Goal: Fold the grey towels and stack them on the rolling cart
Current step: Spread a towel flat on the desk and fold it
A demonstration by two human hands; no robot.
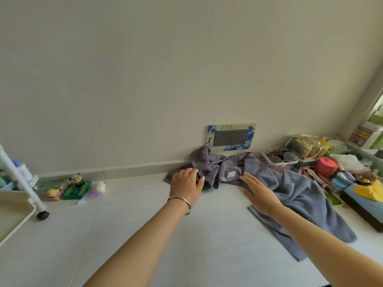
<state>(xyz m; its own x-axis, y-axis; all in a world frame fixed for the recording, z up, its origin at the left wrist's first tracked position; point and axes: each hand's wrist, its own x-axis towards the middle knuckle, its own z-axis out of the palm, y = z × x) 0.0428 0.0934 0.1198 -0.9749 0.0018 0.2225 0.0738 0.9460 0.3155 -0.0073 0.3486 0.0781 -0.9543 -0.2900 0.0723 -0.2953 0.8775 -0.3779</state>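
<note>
In the middle of the frame, both bare forearms reach forward from the lower edge toward the grey towels [300, 195], which lie in a crumpled heap on the pale floor [124, 235] against the wall, spreading down to the right. The left hand [186, 185], with a metal bracelet [182, 201] on its wrist, sits at the heap's left edge; its fingers bend down onto the cloth with the thumb apart, and whether they grip it cannot be told. The right hand [259, 195] is flat, fingers straight and together, lying over the towels and pointing toward a white label [231, 174]. At the lower left stands the cart [12, 214], its wheel [43, 215] on the floor, well apart from the towels. Toys [76, 187] lie along the baseboard. Right of the heap crowd a pink basket [277, 162], a red pot [327, 166] and other clutter, touching the towels' far edge.
</note>
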